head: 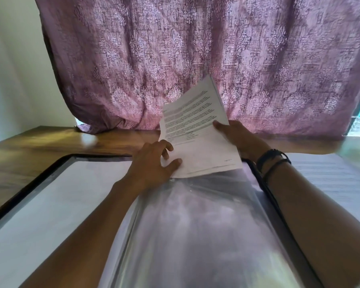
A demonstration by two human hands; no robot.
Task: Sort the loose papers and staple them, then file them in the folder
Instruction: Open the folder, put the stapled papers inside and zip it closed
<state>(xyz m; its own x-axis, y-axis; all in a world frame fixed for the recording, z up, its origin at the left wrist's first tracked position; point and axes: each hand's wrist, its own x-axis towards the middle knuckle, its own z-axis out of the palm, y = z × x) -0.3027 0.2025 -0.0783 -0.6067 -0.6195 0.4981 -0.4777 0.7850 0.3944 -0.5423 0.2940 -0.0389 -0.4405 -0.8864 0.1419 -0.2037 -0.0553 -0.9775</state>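
A set of printed white papers (197,129) is held tilted above the far edge of an open black-edged folder (29,183). My left hand (154,161) pinches the papers' lower left corner, thumb on top. My right hand (235,134) grips their right edge, thumb on the printed face, with dark bands on that wrist. The papers' lower edge meets the top opening of a clear plastic sleeve (195,225) on the folder's right side. The sleeve is shiny and wrinkled. White sheets fill the folder's left side.
The folder lies on a wooden table (50,140). More printed sheets (330,175) lie on the table to the right of my right forearm. A purple patterned curtain (195,59) hangs just behind the table's far edge.
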